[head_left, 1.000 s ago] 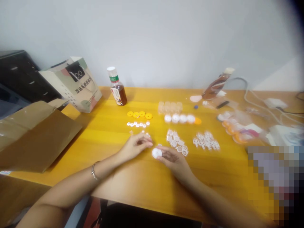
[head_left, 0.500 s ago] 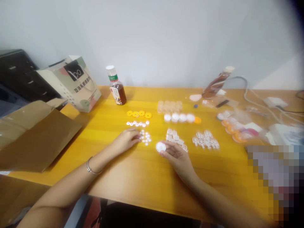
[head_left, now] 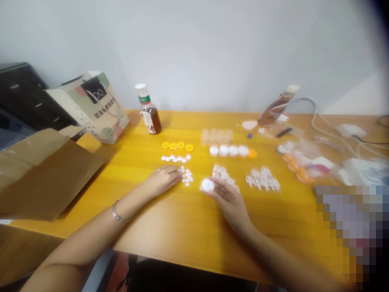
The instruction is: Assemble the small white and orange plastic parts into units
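My right hand (head_left: pixel 227 198) grips a round white disc (head_left: pixel 207 185) by its edge, between thumb and fingers. My left hand (head_left: pixel 165 177) rests on the table with its fingers bent together at the small white pieces (head_left: pixel 186 177); whether it pinches one is hidden. Behind it lie a row of small white rings (head_left: pixel 175 158) and several yellow discs (head_left: pixel 181 145). White lattice parts (head_left: pixel 221 172) are partly covered by my right hand, and more lattice parts (head_left: pixel 263 179) lie further right. White round pieces (head_left: pixel 229 151) stand in a row in front of pale translucent cups (head_left: pixel 216 136).
An open cardboard box (head_left: pixel 48 174) and a paper bag (head_left: pixel 103 109) stand at left. One bottle (head_left: pixel 150 115) is upright behind; another bottle (head_left: pixel 278 107) leans at back right, near cables and orange pieces (head_left: pixel 293 162).
The white disc in my right hand has tilted and shifted slightly to the right. My left hand's fingers have moved a little and look more closed. The other pieces lie as before.
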Available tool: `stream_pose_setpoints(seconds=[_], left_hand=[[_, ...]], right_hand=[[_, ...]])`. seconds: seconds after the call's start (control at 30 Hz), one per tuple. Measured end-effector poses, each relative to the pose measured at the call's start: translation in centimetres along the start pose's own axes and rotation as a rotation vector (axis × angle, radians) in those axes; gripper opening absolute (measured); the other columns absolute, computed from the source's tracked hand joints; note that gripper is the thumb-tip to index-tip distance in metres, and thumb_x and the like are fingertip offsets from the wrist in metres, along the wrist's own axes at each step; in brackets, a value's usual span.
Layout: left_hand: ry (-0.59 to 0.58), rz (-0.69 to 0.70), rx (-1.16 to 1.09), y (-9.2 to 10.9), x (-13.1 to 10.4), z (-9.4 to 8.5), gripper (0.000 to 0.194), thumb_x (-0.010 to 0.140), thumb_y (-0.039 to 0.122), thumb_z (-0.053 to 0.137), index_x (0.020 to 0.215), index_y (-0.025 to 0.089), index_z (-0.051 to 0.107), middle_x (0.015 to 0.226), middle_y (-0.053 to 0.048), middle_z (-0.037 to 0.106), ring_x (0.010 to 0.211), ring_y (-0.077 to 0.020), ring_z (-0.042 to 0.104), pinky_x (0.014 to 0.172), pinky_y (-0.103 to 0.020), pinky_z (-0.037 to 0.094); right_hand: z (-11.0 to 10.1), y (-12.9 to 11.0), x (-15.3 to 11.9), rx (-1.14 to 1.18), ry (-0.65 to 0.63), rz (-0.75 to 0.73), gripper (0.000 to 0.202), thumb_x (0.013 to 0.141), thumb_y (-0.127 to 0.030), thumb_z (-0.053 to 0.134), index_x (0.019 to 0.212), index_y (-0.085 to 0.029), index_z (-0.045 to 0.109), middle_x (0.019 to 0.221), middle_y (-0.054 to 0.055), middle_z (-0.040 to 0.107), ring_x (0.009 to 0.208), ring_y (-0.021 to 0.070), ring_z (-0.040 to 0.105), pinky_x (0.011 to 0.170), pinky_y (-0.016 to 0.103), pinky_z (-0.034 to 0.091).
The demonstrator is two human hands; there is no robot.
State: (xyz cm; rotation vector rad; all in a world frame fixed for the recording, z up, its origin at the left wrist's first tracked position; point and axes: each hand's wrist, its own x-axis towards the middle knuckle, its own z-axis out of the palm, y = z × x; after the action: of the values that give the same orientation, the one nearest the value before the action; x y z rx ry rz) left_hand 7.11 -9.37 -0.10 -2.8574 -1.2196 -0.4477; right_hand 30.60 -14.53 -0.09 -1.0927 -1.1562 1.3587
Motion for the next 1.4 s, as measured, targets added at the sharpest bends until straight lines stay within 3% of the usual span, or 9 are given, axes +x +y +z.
stream_pose_setpoints(seconds=[0.3, 0.47, 0.57, 0.77, 0.97, 1.2, 1.4], left_hand=[[0.107, 0.114, 0.148, -0.1, 0.0, 0.1, 0.023, 0.089, 0.023, 0.039, 0.083, 0.013, 0.059, 0.075, -0.005, 0.061, 0.069, -0.0132, 0.058, 0.064, -0.026, 0.048], [0.261, 0.149, 0.006, 1.3, 0.2, -0.2, 0.014, 0.086, 0.020, 0.047, 0.095, 0.013, 0.056, 0.083, -0.006, 0.063, 0.076, -0.0131, 0.059, 0.069, -0.026, 0.050], [0.316, 0.239, -0.096, 2.9, 0.3, -0.9, 0.018, 0.084, 0.017, 0.051, 0.101, 0.014, 0.054, 0.091, -0.006, 0.063, 0.085, -0.0124, 0.059, 0.075, -0.026, 0.049], [0.274, 0.423, 0.047, 5.4, 0.5, -1.9, 0.013, 0.085, 0.011, 0.049, 0.095, 0.015, 0.056, 0.094, -0.006, 0.065, 0.086, -0.0152, 0.058, 0.072, -0.030, 0.046], [0.247, 0.458, 0.164, 5.3, 0.5, -1.6, 0.013, 0.084, 0.010, 0.049, 0.094, 0.014, 0.057, 0.095, -0.008, 0.065, 0.088, -0.0177, 0.057, 0.072, -0.033, 0.043], [0.212, 0.442, 0.165, 5.4, 0.3, -1.7, 0.014, 0.086, 0.011, 0.046, 0.095, 0.015, 0.056, 0.097, -0.007, 0.064, 0.090, -0.0171, 0.056, 0.074, -0.033, 0.042], [0.210, 0.435, 0.115, 5.5, 0.3, -1.6, 0.014, 0.086, 0.012, 0.047, 0.096, 0.016, 0.056, 0.098, -0.007, 0.064, 0.089, -0.0165, 0.056, 0.072, -0.032, 0.042]], right_hand=[[0.1, 0.2, 0.1, -0.008, -0.012, 0.012, 0.029, 0.069, -0.023, 0.067, 0.097, -0.023, 0.062, 0.097, 0.002, 0.068, 0.087, 0.0160, 0.064, 0.082, 0.031, 0.052], [0.2, 0.3, 0.0, -0.002, -0.022, 0.028, 0.030, 0.068, -0.022, 0.067, 0.098, -0.023, 0.062, 0.092, 0.002, 0.068, 0.081, 0.0136, 0.064, 0.081, 0.029, 0.052], [0.3, 0.3, -0.1, 0.005, -0.032, 0.028, 0.031, 0.068, -0.022, 0.068, 0.098, -0.023, 0.062, 0.092, 0.002, 0.068, 0.081, 0.0146, 0.065, 0.081, 0.030, 0.052], [0.6, 0.1, -0.3, 0.001, -0.098, 0.035, 0.029, 0.068, -0.022, 0.067, 0.097, -0.024, 0.063, 0.090, 0.001, 0.068, 0.082, 0.0151, 0.065, 0.080, 0.030, 0.052], [0.5, 0.2, -0.4, 0.000, -0.114, 0.034, 0.029, 0.069, -0.020, 0.066, 0.097, -0.024, 0.063, 0.088, 0.000, 0.068, 0.081, 0.0140, 0.064, 0.080, 0.029, 0.052], [0.4, 0.4, -0.4, 0.023, -0.132, 0.035, 0.028, 0.070, -0.019, 0.066, 0.097, -0.026, 0.063, 0.088, -0.001, 0.068, 0.081, 0.0121, 0.063, 0.079, 0.025, 0.051], [0.5, 0.2, -0.4, 0.005, -0.129, 0.032, 0.028, 0.069, -0.020, 0.066, 0.097, -0.024, 0.063, 0.087, 0.001, 0.069, 0.080, 0.0140, 0.064, 0.080, 0.029, 0.052]])
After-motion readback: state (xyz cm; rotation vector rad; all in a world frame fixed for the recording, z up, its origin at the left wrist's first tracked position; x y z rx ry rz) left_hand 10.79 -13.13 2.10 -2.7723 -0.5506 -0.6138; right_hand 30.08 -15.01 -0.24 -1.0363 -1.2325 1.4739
